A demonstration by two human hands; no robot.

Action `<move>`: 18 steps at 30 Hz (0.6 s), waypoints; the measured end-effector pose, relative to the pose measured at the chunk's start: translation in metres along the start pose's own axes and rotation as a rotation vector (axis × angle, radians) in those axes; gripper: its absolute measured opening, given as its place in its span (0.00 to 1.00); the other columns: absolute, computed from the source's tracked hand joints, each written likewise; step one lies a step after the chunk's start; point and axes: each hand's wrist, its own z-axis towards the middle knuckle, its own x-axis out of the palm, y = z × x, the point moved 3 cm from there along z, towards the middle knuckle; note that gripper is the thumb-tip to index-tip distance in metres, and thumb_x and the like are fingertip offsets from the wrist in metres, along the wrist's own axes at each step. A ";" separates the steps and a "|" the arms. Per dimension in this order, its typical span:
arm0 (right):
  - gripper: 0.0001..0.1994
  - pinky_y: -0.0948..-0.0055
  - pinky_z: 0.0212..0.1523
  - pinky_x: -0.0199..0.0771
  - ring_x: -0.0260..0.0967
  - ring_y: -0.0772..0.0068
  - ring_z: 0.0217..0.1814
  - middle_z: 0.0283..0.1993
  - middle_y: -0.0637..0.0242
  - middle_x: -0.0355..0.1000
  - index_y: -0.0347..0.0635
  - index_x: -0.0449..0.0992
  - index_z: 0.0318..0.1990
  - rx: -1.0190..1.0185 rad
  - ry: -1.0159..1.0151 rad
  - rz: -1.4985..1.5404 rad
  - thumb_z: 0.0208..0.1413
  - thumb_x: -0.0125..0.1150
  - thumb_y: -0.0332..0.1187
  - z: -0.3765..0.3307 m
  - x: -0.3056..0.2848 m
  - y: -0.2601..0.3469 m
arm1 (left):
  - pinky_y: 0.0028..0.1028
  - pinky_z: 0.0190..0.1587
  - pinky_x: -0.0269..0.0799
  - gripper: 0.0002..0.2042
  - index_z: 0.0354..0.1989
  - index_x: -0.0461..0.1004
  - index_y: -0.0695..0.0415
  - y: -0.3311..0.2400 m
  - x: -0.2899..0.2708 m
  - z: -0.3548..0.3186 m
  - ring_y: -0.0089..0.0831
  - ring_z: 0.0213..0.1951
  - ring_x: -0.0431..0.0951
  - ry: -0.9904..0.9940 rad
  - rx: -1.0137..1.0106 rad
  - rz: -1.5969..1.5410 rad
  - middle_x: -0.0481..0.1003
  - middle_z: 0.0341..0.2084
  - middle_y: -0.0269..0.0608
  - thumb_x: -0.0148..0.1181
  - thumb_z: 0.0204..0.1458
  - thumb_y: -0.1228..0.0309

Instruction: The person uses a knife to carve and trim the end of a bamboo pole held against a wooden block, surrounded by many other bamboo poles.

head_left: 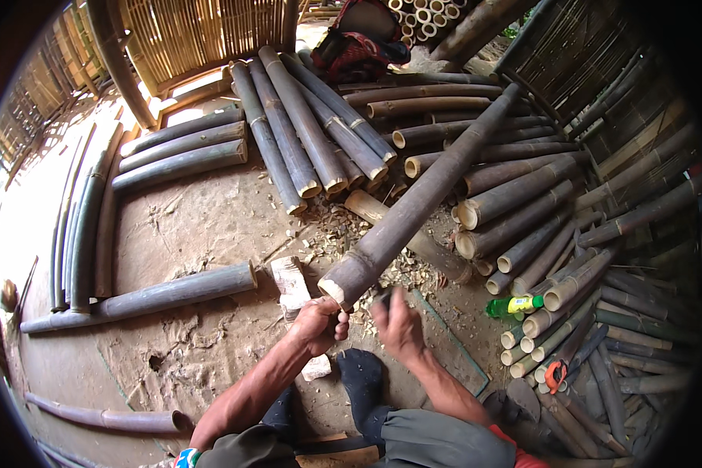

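Observation:
A long dark bamboo pole (413, 214) slants up and to the right in front of me, its pale cut end nearest to me. My left hand (317, 326) is closed on the rim of that end, thumb and fingers pinching its lower edge. Just right of the end is my right hand (398, 321), fingers curled round something small and dark whose kind I cannot make out. Under the pole a shorter, paler bamboo log (437, 253) lies crosswise on the ground among wood chips (402, 273).
Cut bamboo poles (515, 183) are piled along the right, with a green bottle (515, 305) and an orange-handled tool (554, 376) on them. More poles (304, 129) lie at the back. A single pole (140, 299) lies left. A pale block (289, 282) sits near my left hand.

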 end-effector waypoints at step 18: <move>0.20 0.55 0.24 0.79 0.82 0.54 0.30 0.34 0.44 0.79 0.36 0.70 0.53 -0.335 0.012 -0.183 0.76 0.62 0.48 0.001 0.002 0.026 | 0.27 0.21 0.56 0.18 0.30 0.72 0.57 0.010 0.004 -0.017 0.21 0.18 0.59 0.283 -0.177 -0.292 0.57 0.16 0.24 0.51 0.72 0.59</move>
